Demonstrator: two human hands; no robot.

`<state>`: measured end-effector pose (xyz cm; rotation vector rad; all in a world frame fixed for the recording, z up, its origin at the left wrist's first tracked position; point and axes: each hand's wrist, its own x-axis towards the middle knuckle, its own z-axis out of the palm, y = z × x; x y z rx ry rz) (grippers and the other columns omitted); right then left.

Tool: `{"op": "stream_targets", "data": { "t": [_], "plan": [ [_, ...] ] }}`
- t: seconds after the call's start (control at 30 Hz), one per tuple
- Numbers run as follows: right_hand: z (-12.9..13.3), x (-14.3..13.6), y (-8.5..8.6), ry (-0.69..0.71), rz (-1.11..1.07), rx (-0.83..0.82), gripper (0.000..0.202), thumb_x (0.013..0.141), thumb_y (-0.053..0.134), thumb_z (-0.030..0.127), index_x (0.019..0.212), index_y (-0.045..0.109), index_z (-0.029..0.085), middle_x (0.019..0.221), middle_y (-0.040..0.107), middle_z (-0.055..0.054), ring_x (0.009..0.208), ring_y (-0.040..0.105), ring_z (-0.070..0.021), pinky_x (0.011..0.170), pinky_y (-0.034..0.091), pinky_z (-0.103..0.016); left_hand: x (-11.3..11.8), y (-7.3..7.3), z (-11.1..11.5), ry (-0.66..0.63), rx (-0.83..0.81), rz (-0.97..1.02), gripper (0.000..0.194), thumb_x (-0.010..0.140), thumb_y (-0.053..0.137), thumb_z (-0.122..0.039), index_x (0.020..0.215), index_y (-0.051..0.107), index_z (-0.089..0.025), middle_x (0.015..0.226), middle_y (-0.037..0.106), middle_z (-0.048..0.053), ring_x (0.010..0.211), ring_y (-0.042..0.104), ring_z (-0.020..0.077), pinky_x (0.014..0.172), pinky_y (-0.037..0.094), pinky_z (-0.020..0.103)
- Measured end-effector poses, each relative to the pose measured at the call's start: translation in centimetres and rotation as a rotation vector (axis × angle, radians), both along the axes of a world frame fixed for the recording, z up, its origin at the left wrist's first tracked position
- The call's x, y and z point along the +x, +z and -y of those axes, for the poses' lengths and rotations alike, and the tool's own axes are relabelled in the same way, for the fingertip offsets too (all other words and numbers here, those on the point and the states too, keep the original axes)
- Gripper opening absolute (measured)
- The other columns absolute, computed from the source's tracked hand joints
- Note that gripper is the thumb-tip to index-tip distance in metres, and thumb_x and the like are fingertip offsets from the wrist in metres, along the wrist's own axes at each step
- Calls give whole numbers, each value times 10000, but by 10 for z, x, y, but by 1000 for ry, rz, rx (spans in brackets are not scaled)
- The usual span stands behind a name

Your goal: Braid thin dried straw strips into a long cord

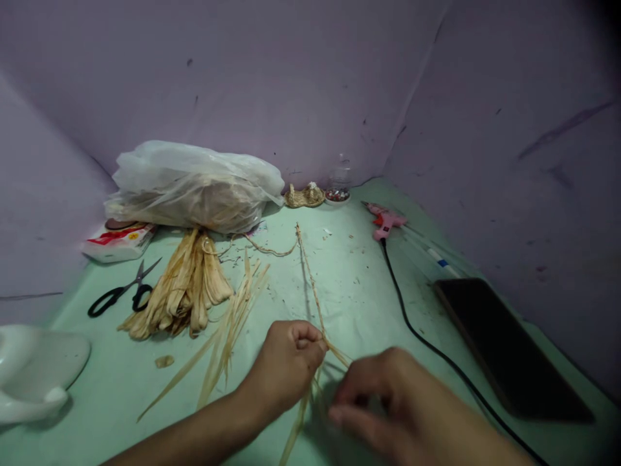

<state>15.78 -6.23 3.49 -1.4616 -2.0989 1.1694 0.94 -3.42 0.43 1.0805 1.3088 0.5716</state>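
A thin twisted cord of pale dried fibre runs down the middle of the green table. My left hand pinches its near end between thumb and fingers. Loose strips hang below that hand, and another strand leads right toward my right hand. The right hand is blurred, its fingers curled near that strand; whether it grips the strand is unclear. Left of the cord lie loose pale strips and a thick bundle of dried fibre.
Black-handled scissors and a white-red box lie left. A plastic bag, small woven slippers and a bead dish stand behind. Rightward are a pink glue gun, its black cable and a dark phone. A white object sits far left.
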Motion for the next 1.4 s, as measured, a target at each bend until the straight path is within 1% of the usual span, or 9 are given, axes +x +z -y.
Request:
{"op": "stream_targets", "data": {
  "t": [0.13, 0.27, 0.5, 0.67, 0.8, 1.0, 1.2, 1.3, 1.4],
  "plan": [
    [-22, 10, -1, -388, -267, -191, 222, 745, 498, 329, 848, 608, 165, 705, 597, -30, 540, 499, -100, 434, 387, -188, -2, 3, 0, -51, 38, -14, 141, 651, 509, -251, 600, 508, -119, 452, 354, -59, 430, 280, 45, 417, 201, 192],
    [-27, -3, -22, -249, -456, -529, 188, 750, 466, 263, 855, 552, 132, 578, 468, 17, 445, 416, -74, 371, 365, -183, -2, -2, 0, -91, 54, -7, 143, 662, 484, -245, 585, 496, -125, 453, 332, -63, 432, 247, 45, 413, 178, 196],
    [-28, -12, -38, -319, -347, -419, 108, 731, 487, 172, 627, 474, 144, 483, 365, 65, 375, 296, -28, 363, 236, -165, -2, -6, 1, -128, 134, -133, 150, 674, 457, -242, 615, 530, -125, 468, 370, -52, 439, 284, 56, 415, 205, 193],
    [-30, -9, -41, -328, -338, -450, 128, 734, 488, 170, 612, 452, 151, 450, 342, 81, 356, 261, -22, 365, 205, -173, -4, -3, 2, -174, 279, -290, 205, 701, 440, -245, 626, 589, -124, 519, 455, -23, 506, 379, 73, 478, 272, 194],
    [-28, -10, -40, -311, -417, -478, 113, 722, 500, 152, 618, 456, 147, 455, 353, 85, 356, 253, -14, 370, 210, -166, -10, 2, -4, -266, 214, -241, 222, 716, 436, -252, 741, 617, -126, 498, 442, -36, 461, 368, 69, 459, 271, 198],
    [-27, -16, -33, -356, -509, -560, 107, 729, 489, 158, 628, 457, 147, 524, 524, 27, 352, 317, -13, 364, 223, -163, -11, 13, 7, -239, 245, -255, 469, 760, 412, -237, 1222, 360, -176, 617, 557, -16, 486, 456, 86, 482, 326, 199],
    [-24, -21, -31, -431, -596, -612, 121, 664, 513, 136, 585, 424, 159, 423, 421, 73, 342, 263, -15, 350, 175, -161, -6, 19, 26, -455, 435, -441, 562, 772, 361, -201, 1315, 216, -223, 824, 631, 70, 669, 568, 173, 615, 383, 275],
    [-22, -21, -32, -461, -623, -621, 115, 619, 510, 130, 561, 415, 160, 391, 319, 99, 346, 221, -15, 351, 151, -165, 1, 11, 31, -524, 446, -600, 750, 648, 463, -156, 1337, 174, -222, 974, 613, 135, 644, 580, 221, 569, 375, 305],
    [-20, -23, -33, -457, -695, -679, 42, 588, 476, 127, 599, 446, 155, 440, 403, 69, 368, 285, -26, 356, 158, -170, 11, 0, 38, -524, 449, -700, 800, 558, 493, -113, 1319, 263, -194, 981, 605, 182, 644, 585, 257, 541, 370, 315]
  ]
}}
